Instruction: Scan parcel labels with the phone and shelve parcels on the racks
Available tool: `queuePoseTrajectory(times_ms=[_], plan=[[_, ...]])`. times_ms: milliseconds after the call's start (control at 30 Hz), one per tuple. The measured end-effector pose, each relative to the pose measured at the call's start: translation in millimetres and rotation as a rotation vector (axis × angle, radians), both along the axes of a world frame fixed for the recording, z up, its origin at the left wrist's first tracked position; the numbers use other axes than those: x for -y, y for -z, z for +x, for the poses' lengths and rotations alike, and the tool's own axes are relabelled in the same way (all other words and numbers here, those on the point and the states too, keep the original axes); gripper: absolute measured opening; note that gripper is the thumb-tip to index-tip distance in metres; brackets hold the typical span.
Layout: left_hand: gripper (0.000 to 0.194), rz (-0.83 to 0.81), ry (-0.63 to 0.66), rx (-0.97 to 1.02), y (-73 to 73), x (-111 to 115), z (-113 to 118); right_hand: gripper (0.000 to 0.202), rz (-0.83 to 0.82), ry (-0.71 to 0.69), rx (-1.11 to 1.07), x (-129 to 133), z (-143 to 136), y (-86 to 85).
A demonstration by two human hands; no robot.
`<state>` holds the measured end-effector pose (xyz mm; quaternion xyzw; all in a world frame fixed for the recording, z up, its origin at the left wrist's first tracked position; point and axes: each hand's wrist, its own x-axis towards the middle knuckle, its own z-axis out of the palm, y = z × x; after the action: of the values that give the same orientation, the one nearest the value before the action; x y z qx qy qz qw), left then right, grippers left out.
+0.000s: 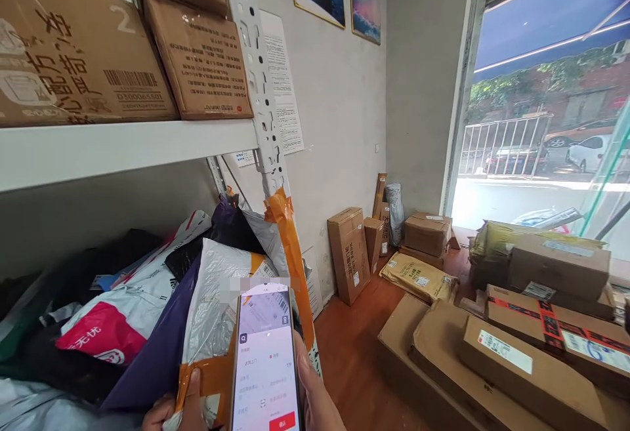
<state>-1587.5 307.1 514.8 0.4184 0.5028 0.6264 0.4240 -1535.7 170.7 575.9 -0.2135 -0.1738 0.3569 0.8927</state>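
Observation:
My right hand [315, 398] holds a smartphone [266, 359] upright at the bottom centre, its lit screen showing a scanning app with a parcel label at the top. My left hand [172, 411] grips the lower edge of a silver plastic mailer [211, 306] bound with orange tape, just left of the phone. The mailer leans among other soft parcels on the lower shelf. Both hands are cut off by the bottom edge of the frame.
A white metal shelf [128, 149] carries cardboard boxes [79, 50] above and several plastic mailers [113, 326] below. Its upright post [266, 129] is wrapped in orange tape. Cardboard boxes [536, 346] cover the wooden floor on the right; more boxes [349, 254] stand by the wall. An open doorway shows the street.

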Motion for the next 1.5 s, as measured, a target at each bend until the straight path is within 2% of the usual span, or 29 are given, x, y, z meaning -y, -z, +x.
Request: queuePoseTrajectory(times_ms=[67,133,400,533,633,733,833,967,1100,1200,1300,1367,1500], plan=[[0.056,0.058,0.004,0.019,-9.3,5.7,2.5,0.063,0.044,-0.003,0.015,3.6,-2.1,-7.5],[0.053,0.086,-0.004,0.020,-11.9,6.7,1.9,0.063,0.069,-0.022,0.004,5.1,-3.0,-8.7],[0.051,0.006,0.004,-0.036,-6.3,3.1,-1.3,0.075,-0.004,-0.113,0.017,10.4,1.5,-1.3],[0.045,0.075,-0.008,-0.083,0.4,-2.6,-2.3,0.087,-0.065,-0.161,0.023,15.6,2.1,-3.2],[0.047,0.110,-0.013,-0.079,0.3,-3.1,-1.8,0.082,-0.074,-0.136,0.057,14.5,3.4,-1.5],[0.053,0.098,-0.001,-0.003,-4.1,1.0,-0.2,0.071,0.001,-0.111,0.107,10.8,5.3,2.5],[0.055,0.097,0.010,0.020,-2.5,0.4,0.5,0.068,0.043,-0.165,0.135,10.8,7.8,7.5],[0.053,0.211,0.011,0.060,11.1,-11.7,1.8,0.092,0.043,-0.248,0.294,15.8,12.1,15.0],[0.047,0.374,-0.078,0.003,16.8,-24.0,7.3,0.096,-0.049,-0.238,0.364,18.9,15.4,18.1],[0.045,0.455,-0.144,-0.101,6.2,-28.4,14.9,0.101,-0.088,-0.230,0.338,25.0,18.1,19.5],[0.042,0.528,-0.173,-0.266,-17.5,-29.6,31.8,0.111,-0.066,-0.174,0.323,41.2,25.0,26.7],[0.037,0.570,-0.143,-0.343,-37.9,-31.0,52.7,0.112,-0.065,-0.081,0.251,56.5,32.5,35.9],[0.019,0.628,0.076,-0.592,-78.3,-35.6,104.5,0.104,-0.214,0.109,0.104,89.1,48.1,59.1]])
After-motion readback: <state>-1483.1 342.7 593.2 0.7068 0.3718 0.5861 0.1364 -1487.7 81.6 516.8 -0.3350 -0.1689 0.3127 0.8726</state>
